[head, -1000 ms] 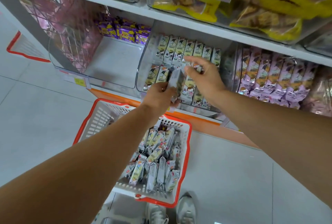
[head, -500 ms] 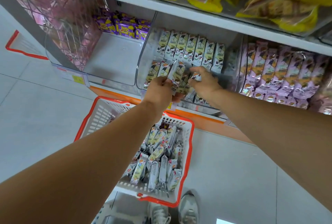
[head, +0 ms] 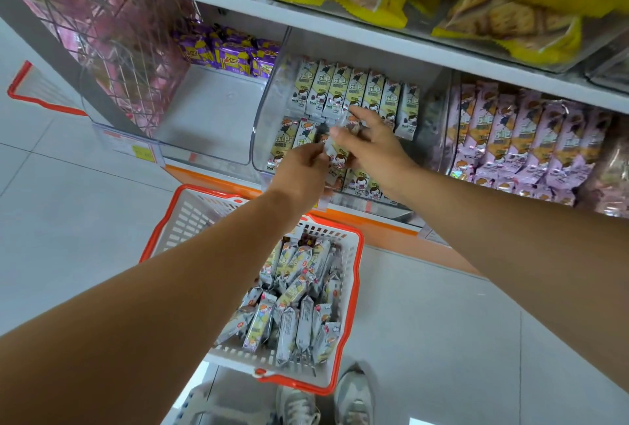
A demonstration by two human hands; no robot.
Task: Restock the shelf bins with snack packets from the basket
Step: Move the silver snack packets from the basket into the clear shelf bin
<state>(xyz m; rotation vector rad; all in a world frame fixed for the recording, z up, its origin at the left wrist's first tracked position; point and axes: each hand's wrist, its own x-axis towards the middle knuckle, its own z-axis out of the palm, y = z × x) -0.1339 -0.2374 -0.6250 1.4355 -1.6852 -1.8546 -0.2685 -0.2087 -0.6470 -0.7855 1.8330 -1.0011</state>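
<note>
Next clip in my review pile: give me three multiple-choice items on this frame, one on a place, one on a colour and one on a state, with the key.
1. Where does the basket stand?
A. on the floor, below the middle bin
B. on the top shelf
C. inside a bin

2. What colour is the basket's rim?
A. blue
B. red-orange
C. green

3. What is the left hand doing?
A. hanging idle
B. lying flat on the basket
C. pinching a packet at the middle bin

Key:
1 A, the basket sits on the floor tiles under the shelf front.
2 B, a red-orange band runs round its white slotted walls.
3 C, the fingertips close on the packet's lower end in front of the bin.
</note>
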